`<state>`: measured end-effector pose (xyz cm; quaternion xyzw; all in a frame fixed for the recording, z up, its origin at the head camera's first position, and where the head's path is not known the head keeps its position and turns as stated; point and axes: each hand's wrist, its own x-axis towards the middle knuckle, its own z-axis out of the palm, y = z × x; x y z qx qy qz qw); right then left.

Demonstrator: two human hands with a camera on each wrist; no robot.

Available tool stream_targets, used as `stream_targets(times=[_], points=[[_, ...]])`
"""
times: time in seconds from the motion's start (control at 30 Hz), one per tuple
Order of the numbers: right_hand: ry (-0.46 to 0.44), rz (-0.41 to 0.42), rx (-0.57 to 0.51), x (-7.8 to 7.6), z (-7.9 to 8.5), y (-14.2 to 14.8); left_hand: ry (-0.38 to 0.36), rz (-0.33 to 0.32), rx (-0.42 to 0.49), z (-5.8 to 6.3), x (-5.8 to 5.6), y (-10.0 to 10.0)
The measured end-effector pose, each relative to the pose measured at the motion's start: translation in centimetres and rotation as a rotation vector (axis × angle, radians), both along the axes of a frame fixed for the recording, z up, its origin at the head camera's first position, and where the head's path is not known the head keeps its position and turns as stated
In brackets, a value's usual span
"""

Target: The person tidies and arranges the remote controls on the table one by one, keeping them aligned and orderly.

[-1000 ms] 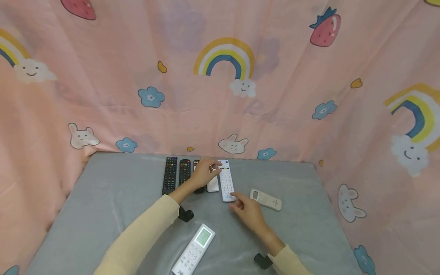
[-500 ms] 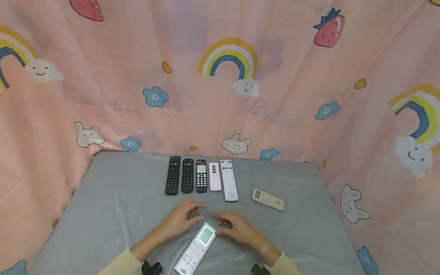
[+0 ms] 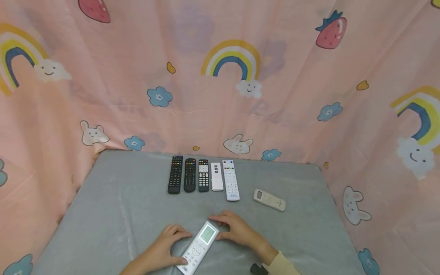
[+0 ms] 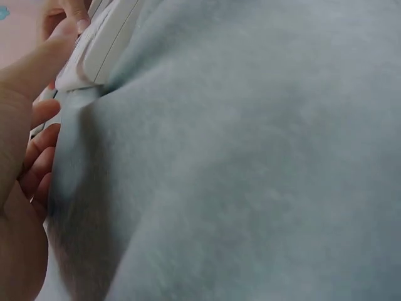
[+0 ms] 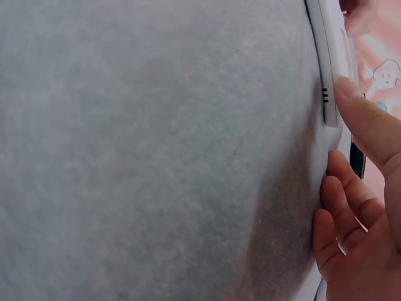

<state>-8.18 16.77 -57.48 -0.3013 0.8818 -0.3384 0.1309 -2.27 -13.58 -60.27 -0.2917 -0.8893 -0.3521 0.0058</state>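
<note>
A white remote control with a grey-green screen [image 3: 196, 251] lies slanted on the grey cloth near the front. My left hand [image 3: 161, 248] is at its lower left, thumb on the near end and fingers spread beside the left edge. In the left wrist view, the thumb [image 4: 47, 63] meets the end of the remote [image 4: 106, 53]. My right hand [image 3: 238, 231] is at the screen end, its thumb at the right edge and forefinger just beyond the top. The right wrist view shows that thumb [image 5: 360, 116] against the side of the remote [image 5: 329, 56], other fingers loosely bent.
Several remotes stand in a row at the back: black ones such as the leftmost remote [image 3: 175, 175], a small white remote [image 3: 217, 177] and a long white remote [image 3: 231, 180]. A beige remote [image 3: 269, 200] lies slanted to their right. A pink patterned curtain [image 3: 185, 126] surrounds the table.
My left hand has come back from the row of remotes and moved down to the near end of the screened remote. My right hand has drawn back to its screen end.
</note>
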Motion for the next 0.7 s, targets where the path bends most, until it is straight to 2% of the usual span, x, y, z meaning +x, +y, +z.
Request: stream_targets(times=[0.13, 0.27, 0.4, 0.5, 0.63, 0.7], points=[[0.008, -0.011, 0.005, 0.0, -0.1, 0.0, 0.014, -0.025, -0.046, 0.0, 0.6, -0.6], [-0.028, -0.044, 0.013, 0.2, 0.0, 0.0, 0.025, -0.046, -0.083, -0.1, 1.0, -0.8], [-0.046, -0.068, 0.021, 0.3, -0.1, -0.1, 0.038, -0.032, -0.095, -0.3, 1.3, -0.7], [-0.039, -0.073, 0.013, 0.4, -0.3, -0.1, 0.011, -0.013, -0.089, -0.3, 1.4, -0.5], [-0.031, -0.084, -0.067, 0.4, -0.7, 0.1, -0.012, 0.005, -0.052, -0.1, 1.4, -0.5], [-0.024, -0.095, -0.125, 0.4, -1.0, 0.2, 0.003, 0.008, -0.016, -0.1, 1.2, -0.5]])
